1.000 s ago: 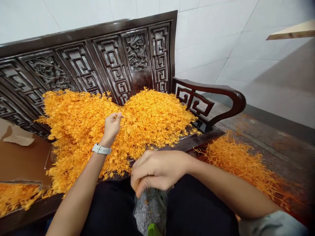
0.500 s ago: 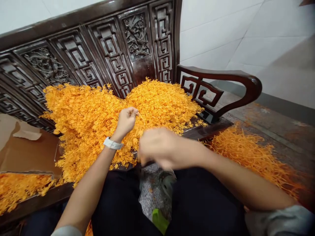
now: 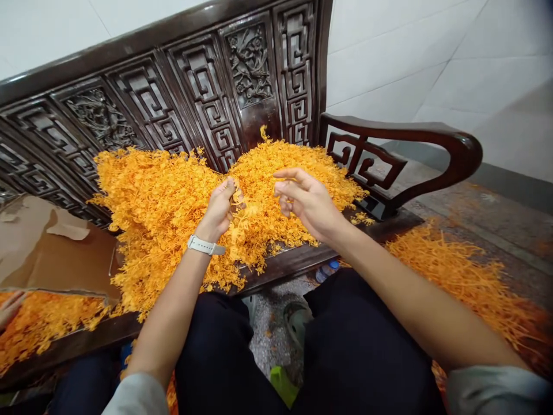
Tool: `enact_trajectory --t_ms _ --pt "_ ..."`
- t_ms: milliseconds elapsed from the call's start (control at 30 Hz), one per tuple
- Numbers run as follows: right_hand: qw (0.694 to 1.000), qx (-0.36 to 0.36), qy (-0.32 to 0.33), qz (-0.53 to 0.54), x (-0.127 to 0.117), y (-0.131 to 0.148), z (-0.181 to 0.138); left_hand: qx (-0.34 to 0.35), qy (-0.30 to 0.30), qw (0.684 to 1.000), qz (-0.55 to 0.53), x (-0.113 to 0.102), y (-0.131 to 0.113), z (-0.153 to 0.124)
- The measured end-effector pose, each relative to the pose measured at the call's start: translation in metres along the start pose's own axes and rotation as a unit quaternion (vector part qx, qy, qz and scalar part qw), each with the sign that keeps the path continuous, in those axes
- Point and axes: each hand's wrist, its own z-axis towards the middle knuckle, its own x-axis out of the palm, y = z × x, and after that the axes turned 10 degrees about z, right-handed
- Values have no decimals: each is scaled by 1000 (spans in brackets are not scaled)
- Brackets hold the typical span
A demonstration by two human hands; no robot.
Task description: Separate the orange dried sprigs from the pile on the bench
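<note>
My left hand (image 3: pixel 219 210), with a pale watch band on its wrist, is held over the front of a big heap of orange plastic flower sprigs (image 3: pixel 155 202). Its thumb and fingers are closed on an orange sprig (image 3: pixel 238 197), partly lost against the same-coloured heap. Off to the right, my right hand (image 3: pixel 305 202) hangs above the heap with its fingers apart and nothing visible in them. One small orange piece (image 3: pixel 263 132) shows above the top of the heap, against the bench back.
The dark carved wooden bench (image 3: pixel 254 115) bears the heap and ends in a curved armrest (image 3: pixel 462 147). A torn cardboard box (image 3: pixel 69 259) stands at left, near another person's hand (image 3: pixel 11 308). More orange strands (image 3: pixel 449 271) lie at right. A blue-capped bottle (image 3: pixel 326 271) is below the seat edge.
My right hand has moved up and away from my lap, and its fingers have spread. The small orange piece now appears above the heap. My left hand stays nearly in place.
</note>
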Motion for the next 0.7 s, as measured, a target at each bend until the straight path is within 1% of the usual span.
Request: enact_trajectory --t_ms 33,100,167,200,267,400,467,567,633,700 --pt "998 -34 0 -57 0 -5 0 3 8 1000 11 4 -1 -2" --pt "981 -98 25 -164 0 -14 0 10 30 999 29 12 -3 -7" --pt "962 -124 53 -236 0 -19 2 27 62 997 28 19 -5 -11" --pt "958 -126 60 -250 -1 -21 3 39 78 996 23 22 -6 -13" --pt "960 -124 62 -245 -3 -23 6 59 107 992 19 25 -8 -15" --pt "965 -127 61 -221 -10 -25 11 76 130 987 57 29 -11 -19" --pt "960 -138 58 -235 -14 -26 13 92 126 984 84 31 -11 -20" --pt "948 -167 64 -262 -19 -26 14 110 92 982 123 33 -8 -20" --pt "938 -181 86 -283 -18 -25 12 121 64 981 134 33 -6 -20" --pt "918 -198 115 -324 -13 -21 6 145 43 979 139 33 -5 -19"
